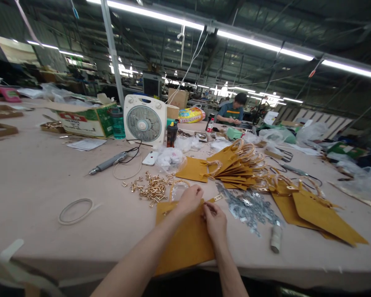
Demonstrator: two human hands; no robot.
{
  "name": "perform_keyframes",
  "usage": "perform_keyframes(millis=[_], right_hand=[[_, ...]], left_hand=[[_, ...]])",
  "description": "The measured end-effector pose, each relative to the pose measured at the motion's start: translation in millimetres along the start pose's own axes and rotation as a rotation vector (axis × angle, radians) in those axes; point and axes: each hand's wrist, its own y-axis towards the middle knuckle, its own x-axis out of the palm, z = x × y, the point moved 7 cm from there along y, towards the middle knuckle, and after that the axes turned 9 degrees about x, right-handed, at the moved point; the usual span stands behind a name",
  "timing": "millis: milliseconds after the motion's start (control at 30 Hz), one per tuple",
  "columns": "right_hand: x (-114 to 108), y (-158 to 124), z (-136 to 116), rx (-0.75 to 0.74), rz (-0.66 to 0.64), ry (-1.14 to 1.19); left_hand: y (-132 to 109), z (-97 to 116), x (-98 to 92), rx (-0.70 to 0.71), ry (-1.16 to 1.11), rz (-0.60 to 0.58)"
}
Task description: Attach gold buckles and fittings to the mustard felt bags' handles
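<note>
A mustard-yellow bag panel (185, 243) with a wrapped handle lies flat at the table's front edge. My left hand (189, 199) is over its top edge, fingers curled together near the handle; whatever they hold is too small to make out. My right hand (214, 218) pinches at the panel's upper right edge, close to a small gold metal plate (218, 197). What sits between its fingertips is hidden. Left of the handle is a pile of small gold metal fittings (154, 187). Many thin silver metal pieces (250, 208) are spread to the right.
Stacked yellow bags (235, 165) lie behind my hands, more yellow bags (323, 214) to the right. An electric screwdriver (109, 163), a phone (150, 158), a box fan (144, 121), a tape ring (76, 211) and a grey cylinder (275, 238) are around. A person (232, 110) sits across.
</note>
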Motion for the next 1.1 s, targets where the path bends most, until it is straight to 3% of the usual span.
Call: perform_keyframes(millis=[100, 267, 500, 800, 1100], right_hand=[[1, 6, 0, 0.046, -0.041, 0.036], [3, 11, 0, 0.036, -0.111, 0.017], [7, 6, 1, -0.082, -0.063, -0.094], [8, -4, -12, -0.351, 0.049, -0.314], [14, -13, -19, -0.398, 0.084, -0.407]], left_hand=[[-24, -11, -8.8, -0.065, 0.133, 0.039], [-38, -24, -4.6, -0.110, 0.363, -0.052], [-28, -43, 1.5, -0.110, 0.309, 0.012], [-32, -47, 1.5, -0.080, 0.271, 0.070], [-35, -45, -1.6, -0.083, 0.258, 0.065]])
